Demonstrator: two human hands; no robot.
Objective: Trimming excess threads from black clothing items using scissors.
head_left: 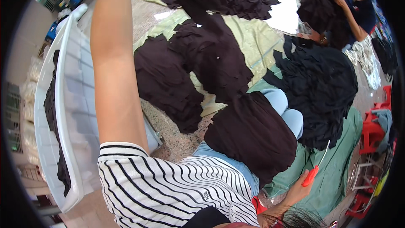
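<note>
White plastic made up the long tub (pixel 62 80) at the person's left, its length running away from the body. Black fabric pieces (pixel 320 88) formed a broad heap ahead and to the right, beside a green sheet (pixel 333 173). The left arm (pixel 112 67) stretched forward past the upper edge, so whether the left hand gripped anything could not be told. Dark brown fabric (pixel 253 131) lay draped across light blue jeans (pixel 291 122) on the lap, its longer axis slanting from far left to near right; it lay ahead and left of the right hand (pixel 298 191), seemingly the nearer one. That hand was closed around the handle of a red-handled tool (pixel 311 176), possibly scissors, out beyond the lap's right side. Its long axis ran forward and slightly right, the slim metal end pointing toward the black heap; whether the tip touched was unclear.
</note>
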